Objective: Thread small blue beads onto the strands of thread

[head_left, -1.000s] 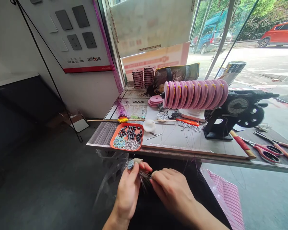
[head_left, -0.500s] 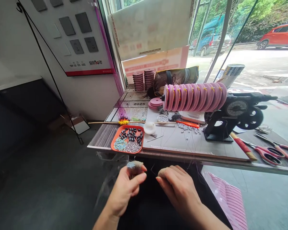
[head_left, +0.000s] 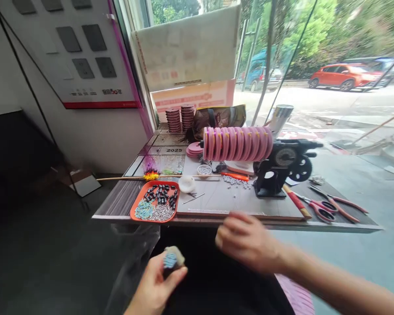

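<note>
My left hand point(head_left: 156, 280) is low in the middle, thumb and forefinger curled toward each other. A beige wrap with a light-blue ribbed patch point(head_left: 170, 260) covers the forefinger's end; whatever is pinched there is hidden. Higher up, before the table edge, my right hand point(head_left: 246, 240) is blurred, its fingers curled in a pinch. Nothing can be made out in it. Nearest to my left hand, on the table, is an orange tray point(head_left: 132, 213) of black-and-silver pieces, light-blue pieces and silver beads.
A black geared winder point(head_left: 272, 175) carries pink foam spools point(head_left: 238, 144). White lid point(head_left: 186, 184), bead cup point(head_left: 204, 169), loose grey beads and an orange-handled tool point(head_left: 234, 176) lie nearby. Scissors point(head_left: 325, 211) and pliers point(head_left: 343, 204) are at right. A thin rod point(head_left: 118, 178) overhangs the left edge.
My hands have moved apart: the left one lower and leftward, the right one slightly up with its forearm swung outward. The head view has turned right.
</note>
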`<state>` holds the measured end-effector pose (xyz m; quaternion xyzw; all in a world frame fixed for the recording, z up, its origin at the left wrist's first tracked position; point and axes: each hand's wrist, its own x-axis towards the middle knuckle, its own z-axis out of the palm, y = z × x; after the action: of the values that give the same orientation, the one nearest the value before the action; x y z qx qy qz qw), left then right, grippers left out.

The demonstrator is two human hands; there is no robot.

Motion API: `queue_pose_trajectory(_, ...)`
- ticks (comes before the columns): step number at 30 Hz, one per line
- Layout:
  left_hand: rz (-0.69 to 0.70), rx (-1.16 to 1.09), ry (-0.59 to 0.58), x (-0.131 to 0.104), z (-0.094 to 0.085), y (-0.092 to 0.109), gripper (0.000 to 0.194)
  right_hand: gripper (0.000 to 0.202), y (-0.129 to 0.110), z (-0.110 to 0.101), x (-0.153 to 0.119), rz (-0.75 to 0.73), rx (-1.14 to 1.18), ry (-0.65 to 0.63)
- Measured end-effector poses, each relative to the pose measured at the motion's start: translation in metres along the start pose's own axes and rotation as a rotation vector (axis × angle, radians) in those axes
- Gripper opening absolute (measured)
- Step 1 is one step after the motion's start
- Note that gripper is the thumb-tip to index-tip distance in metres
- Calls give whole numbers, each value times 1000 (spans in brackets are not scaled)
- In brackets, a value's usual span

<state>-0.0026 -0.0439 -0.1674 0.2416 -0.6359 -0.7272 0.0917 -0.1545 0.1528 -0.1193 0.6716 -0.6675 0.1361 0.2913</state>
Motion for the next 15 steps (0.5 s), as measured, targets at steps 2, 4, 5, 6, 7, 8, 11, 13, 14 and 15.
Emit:
queue_pose_trajectory(2,7,64,-14,10,-6,0,32,22,23,-13,-2,65,-29,50)
queue_pose_trajectory(4,18,42,-52,17,0,5,30,14,24,-15,1,201,103,67)
queue_pose_trajectory(5,41,8,-69,18,7,9,29,14,16,-11,3,279,172,104)
queue_pose_trajectory(6,65,-33,-84,18,16,12,29,16,4,-4,6,335,228,146)
queue_pose_trajectory(7,85,-78,-97,16,26,16,29,16,-9,3,8,394,270,182)
queue_pose_trajectory(8,97,-126,-88,14,36,19,29,15,-23,11,10,448,302,208)
queue_pose_trajectory(11,95,-265,-17,7,58,24,24,16,-54,29,12,536,336,264)
queue_pose_trajectory(13,45,-366,-9,3,64,24,24,17,-61,33,13,553,337,293)
queue_pose_trajectory(14,1,-414,-24,1,65,23,25,18,-62,32,13,543,332,306)
queue_pose_trajectory(15,-47,-451,-44,0,64,22,27,18,-61,31,13,511,324,299)
